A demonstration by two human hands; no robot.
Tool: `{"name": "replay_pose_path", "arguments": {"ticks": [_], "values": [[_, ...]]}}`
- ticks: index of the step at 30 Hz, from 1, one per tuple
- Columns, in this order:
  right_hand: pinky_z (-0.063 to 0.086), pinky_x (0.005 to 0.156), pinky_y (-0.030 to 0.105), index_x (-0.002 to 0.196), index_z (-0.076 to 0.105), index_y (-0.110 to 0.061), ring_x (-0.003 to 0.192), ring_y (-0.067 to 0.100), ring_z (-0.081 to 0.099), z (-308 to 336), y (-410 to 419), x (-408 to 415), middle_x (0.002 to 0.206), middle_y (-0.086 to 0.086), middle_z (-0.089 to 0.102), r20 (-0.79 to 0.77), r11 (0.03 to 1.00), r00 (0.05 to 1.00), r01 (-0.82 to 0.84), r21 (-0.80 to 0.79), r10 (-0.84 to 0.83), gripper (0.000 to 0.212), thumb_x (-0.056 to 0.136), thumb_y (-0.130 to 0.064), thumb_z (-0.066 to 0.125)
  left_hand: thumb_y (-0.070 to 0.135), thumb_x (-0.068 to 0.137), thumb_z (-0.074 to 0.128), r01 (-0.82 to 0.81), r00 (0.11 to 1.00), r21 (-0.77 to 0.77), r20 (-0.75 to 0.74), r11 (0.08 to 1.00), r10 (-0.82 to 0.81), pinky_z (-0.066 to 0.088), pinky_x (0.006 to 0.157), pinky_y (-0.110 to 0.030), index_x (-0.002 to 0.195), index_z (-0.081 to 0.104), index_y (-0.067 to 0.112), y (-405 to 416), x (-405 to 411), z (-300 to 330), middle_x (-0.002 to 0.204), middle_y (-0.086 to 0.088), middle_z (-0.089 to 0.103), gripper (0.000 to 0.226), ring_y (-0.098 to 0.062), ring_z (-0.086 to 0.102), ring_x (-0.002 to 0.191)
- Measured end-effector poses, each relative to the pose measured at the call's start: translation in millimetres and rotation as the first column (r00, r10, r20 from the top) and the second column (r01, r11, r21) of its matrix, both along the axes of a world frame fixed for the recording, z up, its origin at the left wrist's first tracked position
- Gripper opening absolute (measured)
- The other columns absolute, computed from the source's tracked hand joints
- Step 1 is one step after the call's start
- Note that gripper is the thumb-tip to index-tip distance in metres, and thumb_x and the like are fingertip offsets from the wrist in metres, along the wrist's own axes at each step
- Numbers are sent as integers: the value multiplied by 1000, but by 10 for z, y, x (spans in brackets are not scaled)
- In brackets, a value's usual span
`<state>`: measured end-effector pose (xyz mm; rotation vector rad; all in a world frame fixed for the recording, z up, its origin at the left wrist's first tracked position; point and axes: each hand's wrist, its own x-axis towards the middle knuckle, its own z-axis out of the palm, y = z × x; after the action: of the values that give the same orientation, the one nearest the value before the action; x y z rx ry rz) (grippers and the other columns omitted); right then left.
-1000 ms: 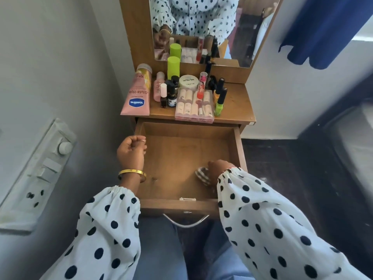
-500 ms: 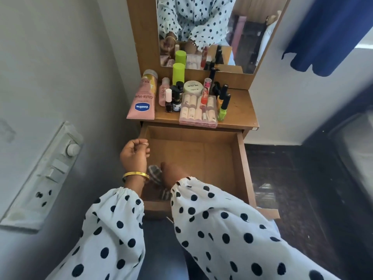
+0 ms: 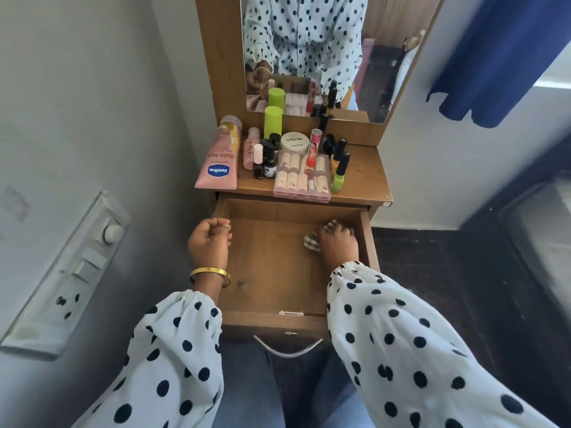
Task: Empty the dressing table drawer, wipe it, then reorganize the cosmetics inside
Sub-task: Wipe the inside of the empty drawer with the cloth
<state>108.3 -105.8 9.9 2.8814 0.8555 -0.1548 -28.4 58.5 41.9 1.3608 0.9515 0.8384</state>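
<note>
1. From the head view we see the drawer (image 3: 272,267) pulled out toward the person, its wooden floor bare except at the far right corner.
2. There the right hand (image 3: 338,245) presses flat, fingers curled down over a checked cloth (image 3: 312,242); the cloth shows at the hand's left edge and past the fingertips, touching the drawer floor near the right wall.
3. The left hand (image 3: 208,244) rests on the drawer's left wall, closed in a loose fist; we cannot tell whether anything is inside it. A gold bangle (image 3: 210,274) circles that wrist.
4. Both arms wear white sleeves with dark polka dots (image 3: 401,350).
5. The cosmetics stand on the dressing table top (image 3: 367,177), beyond the drawer. A pink Vaseline tube (image 3: 219,165) lies at the far left, cap end pointing away.
6. Just right of it stand a small pink bottle (image 3: 248,149) and several dark nail polish bottles (image 3: 264,163), with a lime green cylinder (image 3: 273,122) behind them against the mirror frame.
7. A round white tub of nail polish remover pads (image 3: 294,142) sits near the middle, and a clear pink box of small tubes (image 3: 301,177) lies at the table's near edge.
8. A green nail polish bottle (image 3: 338,177) stands just beside the box's right side.
9. The mirror (image 3: 340,57) reflects the polka-dot top.
10. A curved metal drawer handle (image 3: 287,350) shows at the near front.
11. A switchboard (image 3: 68,273) hangs on the left wall, and a blue curtain (image 3: 500,57) hangs at the far right.
</note>
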Motion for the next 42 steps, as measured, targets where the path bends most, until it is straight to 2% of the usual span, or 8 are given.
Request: {"name": "replay_pose_path", "arguments": {"ticks": [11,17,22,25,28,32,37,42], "values": [[43,88,33,123,53,-6,118,31,52,79,-92,-235,127,14,55,-426,991,895,123,-54,-134,36,93,-24,46,-1,82,51,-138,990,99,-3,986,139,45,56,-8,81,61,12,65,-16,-28,70,9,57,17,-3,52,64],[48,86,30,119,57,-9,105,25,60,234,-101,-438,116,9,62,-400,979,915,-120,-165,45,31,90,-19,54,-1,84,48,-175,984,11,-14,984,176,42,56,-7,88,63,11,119,-35,-18,71,12,56,19,-2,50,64],[51,76,28,112,62,-11,91,21,59,350,220,-631,108,8,65,-674,970,700,-207,126,237,35,78,-3,56,0,84,48,-167,981,-176,-128,970,146,37,47,-5,106,63,5,313,-117,-105,71,8,54,27,-5,44,61],[52,88,36,112,60,-7,99,26,61,306,544,-818,110,12,64,-712,949,627,-198,247,316,29,83,-5,53,0,89,46,-44,988,-306,-157,951,-5,44,88,-24,122,53,1,402,-153,-110,110,-12,62,34,-16,53,90],[49,90,33,116,55,-3,106,29,59,256,836,-931,115,17,61,-758,917,552,-31,398,348,31,86,-4,55,8,94,42,52,972,-381,-191,923,-134,31,110,-37,131,45,3,474,-158,-169,139,-15,45,37,-27,43,127],[48,87,29,116,54,1,103,27,60,124,1001,-881,116,19,62,-820,859,483,231,457,306,31,85,0,56,11,97,35,134,954,-454,-182,881,-239,32,110,-45,133,45,9,521,-161,-246,139,-17,46,37,-31,43,128],[42,102,39,123,49,0,117,30,53,164,1353,-531,126,17,56,-874,342,472,807,481,114,39,86,-7,58,6,97,32,247,915,-422,-193,872,-353,41,102,-42,135,44,16,474,-197,-297,133,-13,51,42,-32,51,119],[40,104,42,130,42,-3,122,31,49,153,1494,-558,130,16,52,-777,478,593,631,611,209,45,88,-9,56,-1,96,30,253,918,-414,-182,874,-352,40,104,-43,138,41,15,455,-206,-263,136,-12,50,46,-31,50,120]]}}
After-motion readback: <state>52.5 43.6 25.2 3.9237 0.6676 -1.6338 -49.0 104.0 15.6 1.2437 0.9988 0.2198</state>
